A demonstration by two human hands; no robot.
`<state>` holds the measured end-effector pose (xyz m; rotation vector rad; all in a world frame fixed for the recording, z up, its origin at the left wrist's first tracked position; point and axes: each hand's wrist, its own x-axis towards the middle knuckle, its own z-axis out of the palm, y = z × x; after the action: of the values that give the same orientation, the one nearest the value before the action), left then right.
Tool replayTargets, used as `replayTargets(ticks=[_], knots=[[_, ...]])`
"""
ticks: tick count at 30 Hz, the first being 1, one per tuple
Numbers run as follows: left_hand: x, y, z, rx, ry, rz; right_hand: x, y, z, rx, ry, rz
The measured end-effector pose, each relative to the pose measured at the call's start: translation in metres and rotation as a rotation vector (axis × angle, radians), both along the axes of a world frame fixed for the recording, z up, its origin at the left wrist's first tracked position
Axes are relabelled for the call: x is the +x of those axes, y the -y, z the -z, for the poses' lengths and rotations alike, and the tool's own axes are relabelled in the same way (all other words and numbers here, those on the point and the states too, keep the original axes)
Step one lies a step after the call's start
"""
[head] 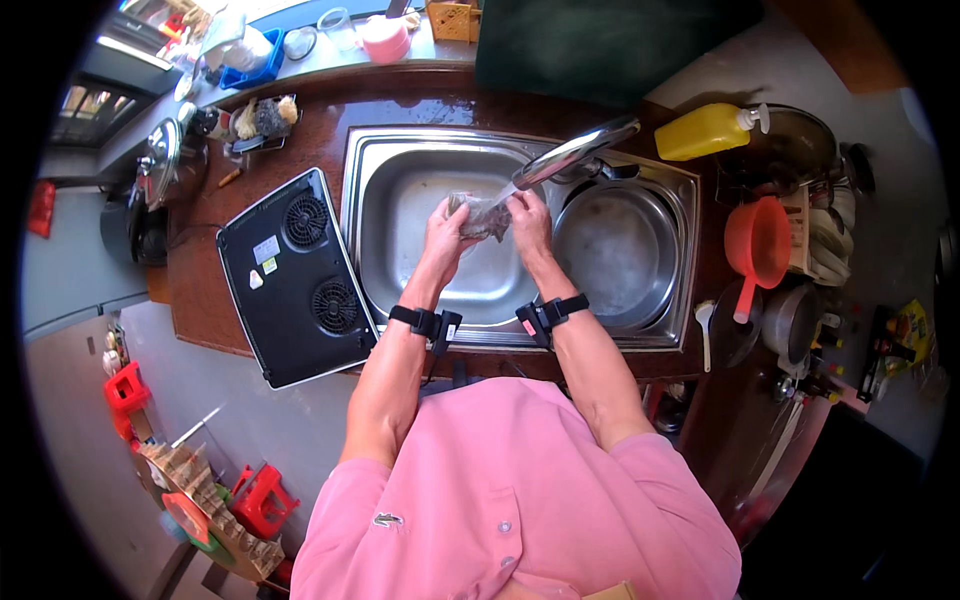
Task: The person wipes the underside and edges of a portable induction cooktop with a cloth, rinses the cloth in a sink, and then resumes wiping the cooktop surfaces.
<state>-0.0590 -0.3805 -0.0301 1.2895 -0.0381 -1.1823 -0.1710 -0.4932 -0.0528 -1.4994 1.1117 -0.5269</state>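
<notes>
Over the left basin of a steel double sink point(405, 300), a wet grey-brown cloth point(482, 217) is stretched between my two hands. My left hand point(448, 229) grips its left end, thumb on top. My right hand point(529, 221) holds the other end, close below the mouth of the chrome faucet point(559, 157). Water runs from the faucet onto the cloth. A round metal pan point(615, 255) fills the right basin. Left of the sink lies a black appliance with two fan grilles point(281, 300), its underside facing up.
A yellow pump bottle point(701, 133) lies behind the right basin. To the right are a red plastic dipper point(757, 240), a white spoon point(705, 334) and stacked dishes point(829, 240). A rack with scrubbers point(262, 124) and a lidded pot point(169, 161) stand at the back left.
</notes>
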Motion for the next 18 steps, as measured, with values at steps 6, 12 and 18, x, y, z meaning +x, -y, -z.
replayTargets(ticks=[6,12,18], knots=[[0.013,-0.008,-0.013,-0.207,-0.277,0.012,0.011,-0.002,0.031,0.951,0.158,0.029],[0.009,0.002,0.000,0.134,-0.031,-0.092,0.019,-0.013,0.036,0.398,0.231,0.080],[0.027,-0.007,0.118,-0.338,-0.693,-0.086,0.046,-0.064,0.002,-0.361,-0.003,-0.184]])
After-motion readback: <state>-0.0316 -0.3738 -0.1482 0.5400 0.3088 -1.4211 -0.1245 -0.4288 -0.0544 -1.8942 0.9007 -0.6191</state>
